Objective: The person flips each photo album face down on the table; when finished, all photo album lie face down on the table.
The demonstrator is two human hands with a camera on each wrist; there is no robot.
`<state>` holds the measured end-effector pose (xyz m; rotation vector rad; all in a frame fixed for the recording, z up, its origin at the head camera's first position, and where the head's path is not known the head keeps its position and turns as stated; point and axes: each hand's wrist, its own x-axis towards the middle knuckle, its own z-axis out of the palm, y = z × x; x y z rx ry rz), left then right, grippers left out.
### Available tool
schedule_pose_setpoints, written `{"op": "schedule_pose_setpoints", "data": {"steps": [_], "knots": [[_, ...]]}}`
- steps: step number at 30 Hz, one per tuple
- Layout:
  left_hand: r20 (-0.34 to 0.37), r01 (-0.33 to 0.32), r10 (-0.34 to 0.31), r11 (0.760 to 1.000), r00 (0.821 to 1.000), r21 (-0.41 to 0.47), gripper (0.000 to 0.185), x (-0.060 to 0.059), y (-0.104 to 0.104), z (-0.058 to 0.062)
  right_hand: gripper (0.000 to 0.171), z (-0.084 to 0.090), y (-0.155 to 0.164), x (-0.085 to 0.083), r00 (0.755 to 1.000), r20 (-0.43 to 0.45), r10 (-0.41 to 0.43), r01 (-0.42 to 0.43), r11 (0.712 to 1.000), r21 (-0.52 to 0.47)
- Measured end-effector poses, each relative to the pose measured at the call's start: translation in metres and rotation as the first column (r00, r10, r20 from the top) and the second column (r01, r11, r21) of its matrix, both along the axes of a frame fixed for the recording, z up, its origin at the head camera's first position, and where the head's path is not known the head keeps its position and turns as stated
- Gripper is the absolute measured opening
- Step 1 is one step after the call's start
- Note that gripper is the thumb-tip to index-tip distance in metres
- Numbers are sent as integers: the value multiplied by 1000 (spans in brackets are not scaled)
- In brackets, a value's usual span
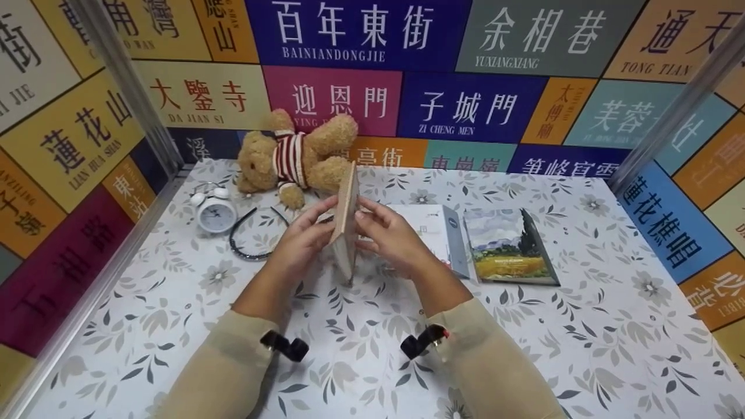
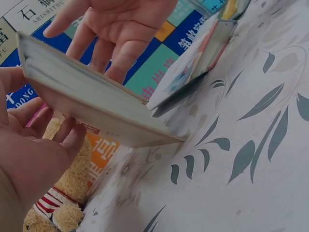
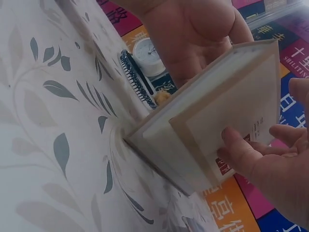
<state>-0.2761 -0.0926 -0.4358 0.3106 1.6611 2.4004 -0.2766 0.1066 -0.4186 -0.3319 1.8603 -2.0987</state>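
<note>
A hardcover book [image 1: 346, 233] with a beige cover stands upright, edge-on to me, its lower end at the tabletop. My left hand [image 1: 300, 238] rests against its left cover, the fingertips touching the board in the left wrist view. On the other side, my right hand [image 1: 401, 238] lays relaxed fingers on the right cover, near a small red mark [image 3: 223, 166]. Between the two covers the page edges [image 2: 87, 82] show pale. Neither hand curls round the book; it stands between them.
Beyond my left hand lie a black headband [image 1: 236, 241], a white alarm clock [image 1: 215, 215] and a teddy bear [image 1: 285, 157] in a striped top. To the right are a white book or box [image 1: 428, 233] and a book with a landscape cover [image 1: 506, 244]. Lettered panels [image 1: 332, 105] wall the table.
</note>
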Motion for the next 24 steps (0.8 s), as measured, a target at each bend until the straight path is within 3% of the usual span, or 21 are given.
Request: {"op": "schedule_pose_setpoints", "data": {"steps": [5,8,14,19,24], "knots": [[-85,24,-32,995,996,-98,52,3,3,-1,60,4,1,3,1000,26,-15,15,1000,-10],[-92,26,-37,993,995,-119,52,1,3,-3,59,5,2,2,999,38,-34,34,999,-9],[-5,26,-27,991,1000,-133,49,-3,2,-8,56,4,5,-2,996,-18,-89,89,996,6],[99,43,-19,966,995,-254,47,-6,-2,-17,58,1,6,-6,988,-56,-141,143,989,40],[67,20,1,948,998,-317,52,-9,-5,-27,65,-7,8,-11,982,-48,-182,186,978,96]]}}
